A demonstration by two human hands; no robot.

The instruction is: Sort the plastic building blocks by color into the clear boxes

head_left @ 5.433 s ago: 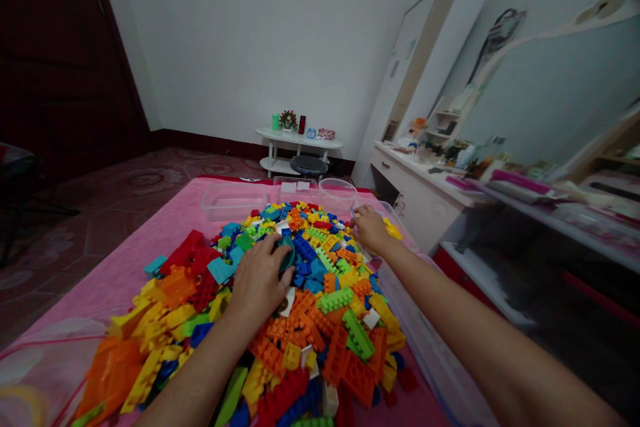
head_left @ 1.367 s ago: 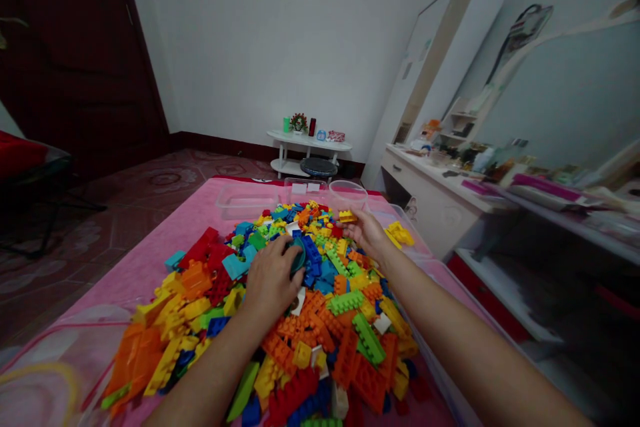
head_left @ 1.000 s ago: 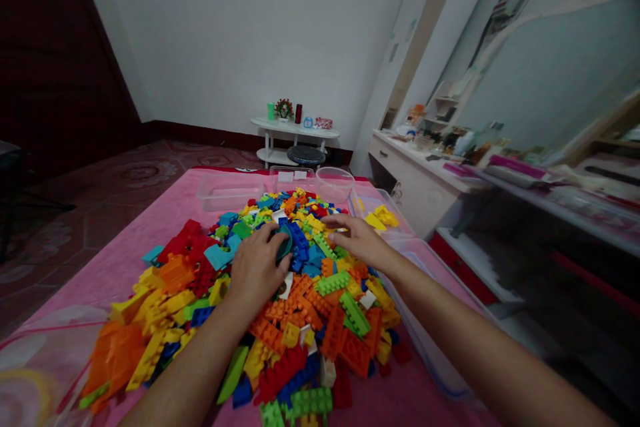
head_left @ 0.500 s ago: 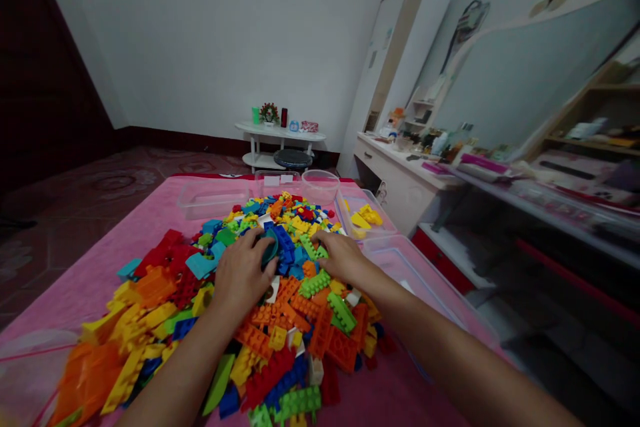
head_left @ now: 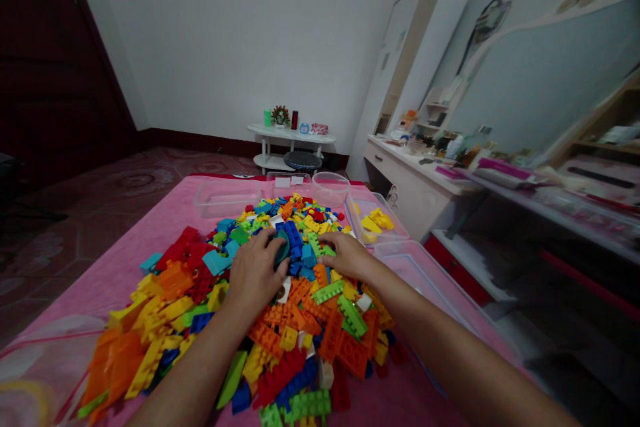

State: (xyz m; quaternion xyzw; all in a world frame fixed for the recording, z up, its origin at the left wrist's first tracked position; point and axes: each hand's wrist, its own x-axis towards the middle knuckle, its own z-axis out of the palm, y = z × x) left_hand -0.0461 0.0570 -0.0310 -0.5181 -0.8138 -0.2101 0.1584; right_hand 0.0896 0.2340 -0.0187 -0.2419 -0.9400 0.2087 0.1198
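Near the middle of the heap, that teal ring-ish piece [head_left: 283,248] sits in the left hand [head_left: 255,273], thumb and fingers curled around it from the near side. Right hand [head_left: 345,255] is down in the heap too, fingertips at a knobbly green brick [head_left: 314,243]; thumb's a bit off the fingers, and honestly I can't tell if they're gripping anything. Bricks [head_left: 300,310] everywhere around them, shiny hard plastic: studded blocks, long bars, curved bits, chunky orange and yellow stuff on the left. Both forearms block part of the view, the right one crossing in front of a big clear bin [head_left: 425,267]. It's all on a fuzzy-looking pink cloth [head_left: 150,233]. Behind the heap there's a low clear tray [head_left: 227,201] and a round tub [head_left: 336,192], with yellow pieces [head_left: 379,219] in a see-through box [head_left: 399,232] to the right. Further off: a white oval table [head_left: 300,137], a dark round stool [head_left: 303,160] and a cluttered dresser [head_left: 420,197].
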